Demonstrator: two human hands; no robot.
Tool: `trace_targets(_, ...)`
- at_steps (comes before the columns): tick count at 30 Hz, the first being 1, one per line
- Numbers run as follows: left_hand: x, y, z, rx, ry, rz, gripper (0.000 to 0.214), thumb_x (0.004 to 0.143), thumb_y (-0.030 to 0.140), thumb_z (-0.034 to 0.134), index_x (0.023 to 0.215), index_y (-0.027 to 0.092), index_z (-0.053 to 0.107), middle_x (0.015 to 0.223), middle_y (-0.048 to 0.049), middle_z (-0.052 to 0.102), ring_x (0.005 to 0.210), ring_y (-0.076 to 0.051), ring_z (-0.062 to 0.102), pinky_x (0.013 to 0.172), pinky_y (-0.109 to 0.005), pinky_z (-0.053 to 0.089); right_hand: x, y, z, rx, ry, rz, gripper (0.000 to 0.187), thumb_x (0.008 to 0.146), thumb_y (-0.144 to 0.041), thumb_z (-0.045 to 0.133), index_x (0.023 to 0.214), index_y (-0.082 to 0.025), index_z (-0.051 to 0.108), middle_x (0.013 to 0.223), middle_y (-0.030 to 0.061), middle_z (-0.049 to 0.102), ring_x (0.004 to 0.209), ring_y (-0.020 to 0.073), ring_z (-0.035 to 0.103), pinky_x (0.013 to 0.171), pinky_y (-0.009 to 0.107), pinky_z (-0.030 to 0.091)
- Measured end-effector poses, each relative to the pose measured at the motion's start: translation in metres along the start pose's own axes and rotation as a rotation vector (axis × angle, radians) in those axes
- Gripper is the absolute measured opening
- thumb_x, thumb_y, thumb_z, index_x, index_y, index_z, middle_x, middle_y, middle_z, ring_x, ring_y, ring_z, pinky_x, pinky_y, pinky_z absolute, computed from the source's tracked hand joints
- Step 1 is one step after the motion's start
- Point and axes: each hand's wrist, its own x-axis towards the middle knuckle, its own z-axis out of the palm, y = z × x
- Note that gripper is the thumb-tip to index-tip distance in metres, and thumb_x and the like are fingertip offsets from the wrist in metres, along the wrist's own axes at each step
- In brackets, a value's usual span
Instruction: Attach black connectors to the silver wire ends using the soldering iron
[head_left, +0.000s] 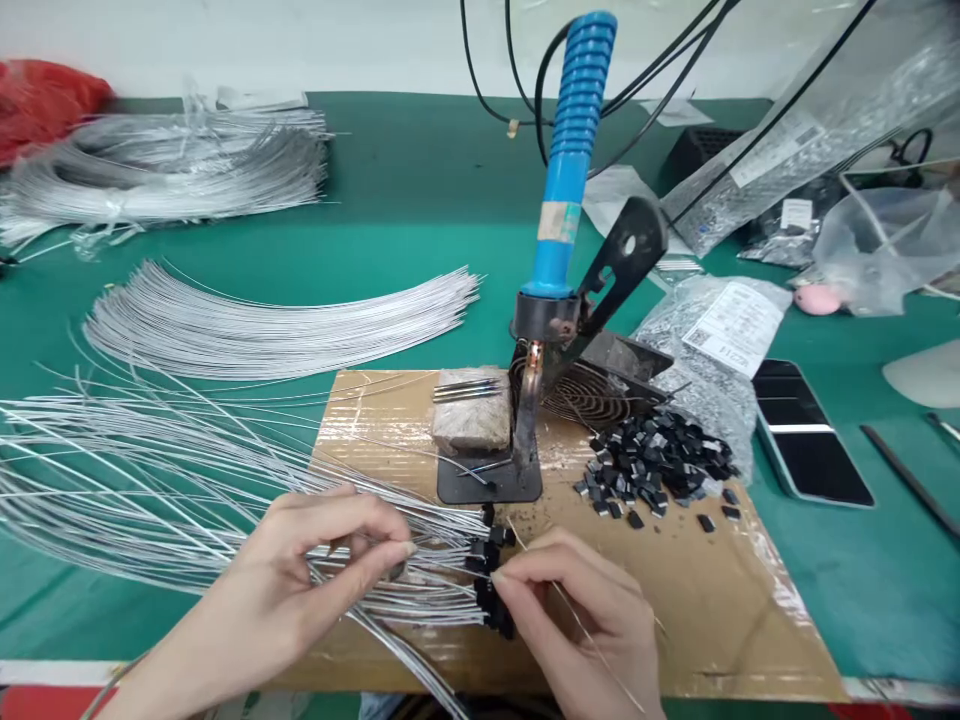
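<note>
We see a green work table (420, 230) spread beneath everything, with a sheet of brown cardboard (705, 610) laid over its near middle. Across the left of both we find a loose spread of white wires (225, 520), its ends gathered on the cardboard between the two hands. Behind it lies a neater curved bundle (277, 330), and farther back, a tied coil (165, 180). At centre we note a blue-handled soldering iron (574, 150), upright with its metal end downward, beside the black arm of its stand (622, 265).

The left hand (292, 580) is over the loose wires, thumb and forefinger brought together; we cannot tell what, if anything, is pinched between them. The right hand (592, 610) is just beside the wire ends, its thumb and forefinger also together; what their tips clamp, we cannot tell.

To the right we observe a phone (814, 430) on the table and a heap of small black pieces (660, 460), mostly on the cardboard. A pale block (471, 415) stands left of the iron's metal end. Smallest are the black end pieces (481, 555), clustered at the wire ends, and a thin strand (602, 660) crossing the right hand.
</note>
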Motion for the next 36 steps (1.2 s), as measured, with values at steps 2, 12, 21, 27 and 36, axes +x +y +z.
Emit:
trace_targets(2, 0.001, 0.006, 0.006, -0.033, 0.004, -0.045, 0.023, 0.102, 0.03, 0.061, 0.083, 0.025, 0.073, 0.071, 0.0033, 0.07, 0.064, -0.014, 0.059, 0.06, -0.025, 0.043, -0.002, 0.003, 0.002, 0.027, -0.028, 0.029, 0.014, 0.093, -0.017, 0.072, 0.081, -0.023, 0.077, 0.072, -0.0018, 0.066, 0.06, 0.0114, 0.057, 0.055, 0.024, 0.039)
trace_targets(12, 0.002, 0.006, 0.008, -0.166, -0.181, -0.193, 0.04, 0.106, 0.048, 0.052, 0.076, 0.024, 0.063, 0.061, 0.0046, 0.047, 0.057, -0.015, 0.037, 0.054, -0.03, 0.028, 0.0, 0.002, -0.001, 0.013, -0.073, 0.02, 0.011, 0.096, -0.018, 0.071, 0.086, -0.024, 0.073, 0.076, -0.0029, 0.063, 0.063, 0.0106, 0.055, 0.056, 0.025, 0.037)
trace_targets(21, 0.0, 0.02, 0.03, 0.128, -0.083, -0.029, 0.018, 0.105, 0.033, 0.058, 0.12, 0.028, 0.066, 0.109, -0.0032, 0.075, 0.09, -0.02, 0.067, 0.076, -0.027, 0.049, 0.001, 0.0, -0.004, -0.074, -0.136, -0.059, 0.017, 0.103, -0.015, 0.057, 0.09, -0.023, 0.063, 0.081, -0.0017, 0.057, 0.075, 0.013, 0.057, 0.067, 0.026, 0.041)
trace_targets(27, 0.01, 0.03, 0.048, 0.012, -0.219, -0.164, 0.029, 0.11, 0.035, 0.044, 0.093, 0.027, 0.065, 0.081, 0.0019, 0.065, 0.078, -0.019, 0.057, 0.075, -0.03, 0.044, 0.005, 0.003, -0.014, -0.141, -0.251, -0.078, 0.016, 0.105, -0.012, 0.054, 0.096, -0.024, 0.06, 0.085, -0.0018, 0.056, 0.077, 0.0122, 0.057, 0.068, 0.023, 0.043)
trace_targets(36, 0.018, 0.026, 0.052, -0.24, -0.246, -0.263, 0.032, 0.106, 0.039, 0.052, 0.082, 0.023, 0.066, 0.076, 0.0026, 0.061, 0.072, -0.016, 0.048, 0.063, -0.028, 0.034, 0.013, 0.003, -0.025, -0.191, -0.454, -0.107, 0.017, 0.106, -0.01, 0.046, 0.099, -0.023, 0.053, 0.088, 0.0007, 0.055, 0.082, 0.0154, 0.055, 0.07, 0.025, 0.044)
